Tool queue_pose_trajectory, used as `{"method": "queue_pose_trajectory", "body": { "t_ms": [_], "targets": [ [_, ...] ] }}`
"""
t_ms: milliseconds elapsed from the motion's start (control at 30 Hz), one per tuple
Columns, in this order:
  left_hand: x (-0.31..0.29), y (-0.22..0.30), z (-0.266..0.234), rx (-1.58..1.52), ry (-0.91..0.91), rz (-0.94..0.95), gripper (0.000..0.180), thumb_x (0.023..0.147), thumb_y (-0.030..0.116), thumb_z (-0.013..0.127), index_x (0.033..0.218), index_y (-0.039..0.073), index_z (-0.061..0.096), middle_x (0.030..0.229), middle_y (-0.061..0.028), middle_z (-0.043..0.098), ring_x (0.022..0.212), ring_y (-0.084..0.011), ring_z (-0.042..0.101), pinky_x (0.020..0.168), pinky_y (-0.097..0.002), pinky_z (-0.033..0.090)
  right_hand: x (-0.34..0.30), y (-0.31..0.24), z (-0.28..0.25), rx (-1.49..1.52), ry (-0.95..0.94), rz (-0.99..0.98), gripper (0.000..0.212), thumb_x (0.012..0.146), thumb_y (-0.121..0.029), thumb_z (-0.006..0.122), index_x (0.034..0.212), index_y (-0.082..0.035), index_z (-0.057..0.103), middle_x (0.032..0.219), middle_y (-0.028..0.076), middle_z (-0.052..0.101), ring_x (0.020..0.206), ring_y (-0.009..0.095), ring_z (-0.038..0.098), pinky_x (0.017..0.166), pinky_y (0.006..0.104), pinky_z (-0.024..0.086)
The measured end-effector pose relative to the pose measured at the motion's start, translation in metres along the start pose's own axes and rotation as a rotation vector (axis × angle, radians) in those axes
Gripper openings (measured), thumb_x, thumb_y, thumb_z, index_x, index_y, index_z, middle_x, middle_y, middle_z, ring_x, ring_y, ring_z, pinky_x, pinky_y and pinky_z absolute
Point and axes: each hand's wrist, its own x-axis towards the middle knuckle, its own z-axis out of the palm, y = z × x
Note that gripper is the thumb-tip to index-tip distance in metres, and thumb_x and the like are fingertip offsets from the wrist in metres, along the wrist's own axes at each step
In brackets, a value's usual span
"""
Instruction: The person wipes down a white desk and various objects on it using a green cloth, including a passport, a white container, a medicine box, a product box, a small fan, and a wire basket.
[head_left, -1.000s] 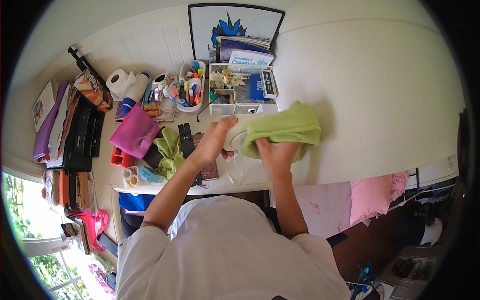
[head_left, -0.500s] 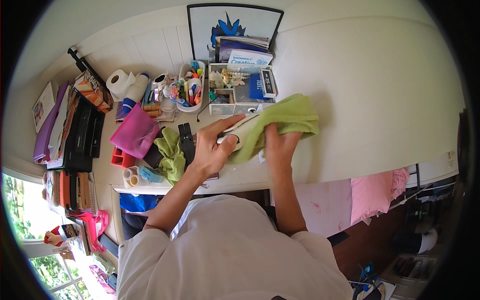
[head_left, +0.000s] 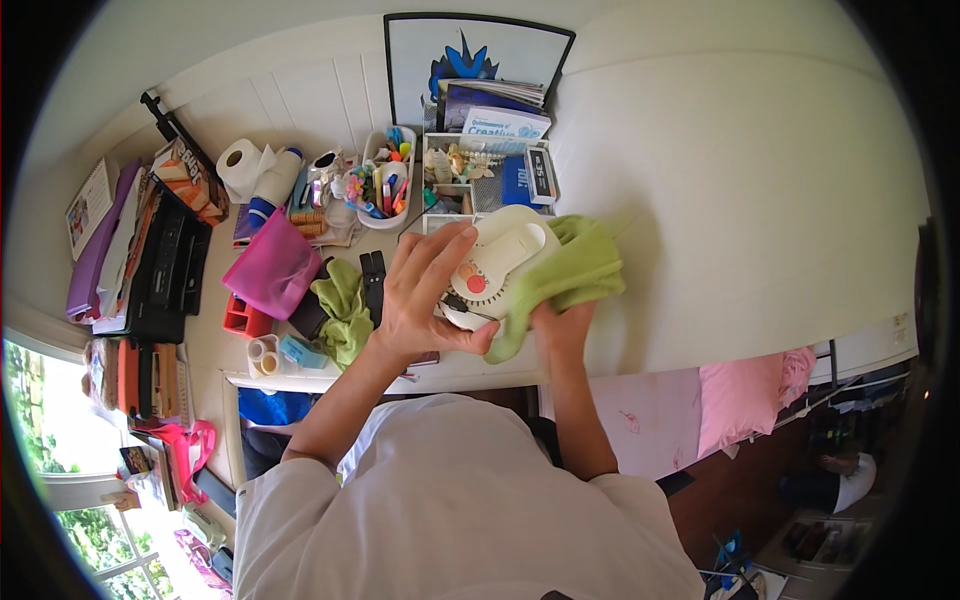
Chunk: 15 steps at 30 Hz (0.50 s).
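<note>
Above the desk [head_left: 600, 345], my left hand [head_left: 415, 300] grips a cream-white rounded plastic device [head_left: 500, 245] by its left side. A long smooth recess runs along the face of this device, with a small red fruit picture and a curved row of dark slots below it; its exact kind is unclear. My right hand [head_left: 565, 328] is closed on a light green cloth [head_left: 575, 262], which drapes over the fingers and lies against the device's right side. Left of my left hand, a second green cloth [head_left: 343, 312] is crumpled on the desk beside a black strap-like item [head_left: 373, 285].
Behind the hands stand a mesh organizer [head_left: 487, 185] and a white basket of pens [head_left: 385, 180]. At left are a pink pouch [head_left: 268, 262], a paper roll [head_left: 240, 165], a red holder [head_left: 246, 318] and a black printer [head_left: 165, 270]. A pink pillow [head_left: 742, 405] lies at right.
The device has turned so that its recessed face with the fruit picture shows. The left fingers have spread along its edge, and the right hand with the cloth has shifted slightly lower.
</note>
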Motion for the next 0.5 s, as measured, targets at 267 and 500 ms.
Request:
{"method": "queue_pose_trajectory", "body": {
  "t_ms": [267,500],
  "targets": [
    [0.0,-0.004,-0.016,0.024,-0.017,0.065,0.079,0.059,0.042,0.076,0.115,-0.007,0.05,0.106,-0.0198,0.059,0.082,-0.0299,0.058,0.07,-0.0345,0.044,0.019,0.004,-0.012,-0.033,-0.019,0.099,0.031,0.071,-0.003,0.065,0.1,-0.001,0.054,0.101,0.007,0.055,0.088,0.017,0.055,0.078,0.0328,0.046],
    [-0.005,-0.001,-0.021,0.025,-0.094,0.095,0.081,0.058,0.038,0.078,0.118,-0.007,0.047,0.11,-0.0206,0.058,0.085,-0.0307,0.057,0.071,-0.0353,0.044,0.03,-0.002,-0.002,-0.407,-0.29,-0.006,0.05,0.068,-0.012,0.072,0.111,0.001,0.049,0.111,0.011,0.051,0.103,0.02,0.05,0.087,0.035,0.042]
  ]
}}
